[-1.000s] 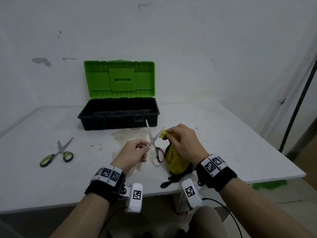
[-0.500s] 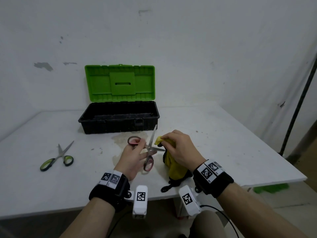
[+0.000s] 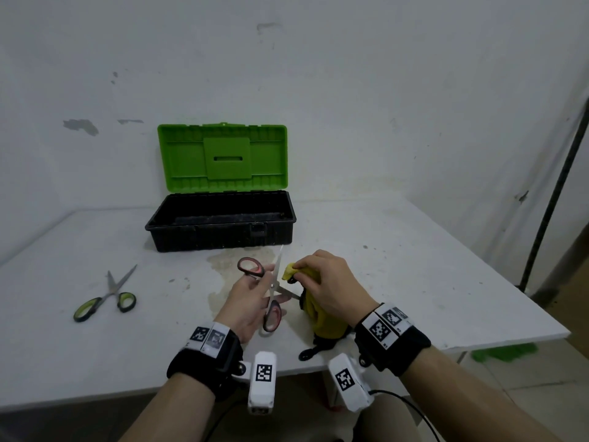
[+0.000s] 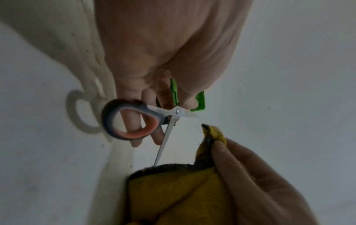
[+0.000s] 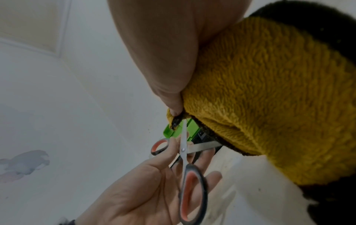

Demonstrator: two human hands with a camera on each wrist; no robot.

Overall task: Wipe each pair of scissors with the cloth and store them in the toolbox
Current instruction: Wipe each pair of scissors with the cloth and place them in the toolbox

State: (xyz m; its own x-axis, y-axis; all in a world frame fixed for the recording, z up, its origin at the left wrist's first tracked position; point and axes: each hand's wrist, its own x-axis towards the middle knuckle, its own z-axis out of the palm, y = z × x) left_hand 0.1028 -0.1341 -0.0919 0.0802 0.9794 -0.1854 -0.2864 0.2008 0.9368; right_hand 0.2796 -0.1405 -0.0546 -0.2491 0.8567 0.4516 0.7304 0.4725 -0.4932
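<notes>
My left hand holds the red-and-black scissors near the pivot, above the table in front of the toolbox. Their blades are spread wide. One blade points up toward the box and the other runs right into the yellow cloth. My right hand grips that cloth bunched, pinching a fold beside the blade. The right wrist view shows the flat blade of the scissors sliding under the cloth. In the left wrist view the thin blade of the scissors reaches the cloth. Green-handled scissors lie at the left.
The black toolbox stands open at the back, its green lid upright against the wall. A stain marks the white table under my hands. A black strap hangs below the cloth near the front edge. A dark pole stands right.
My left hand has turned the red scissors and spread them wider, so one handle is now up left and one blade lies into the cloth. My right hand shifted slightly.
</notes>
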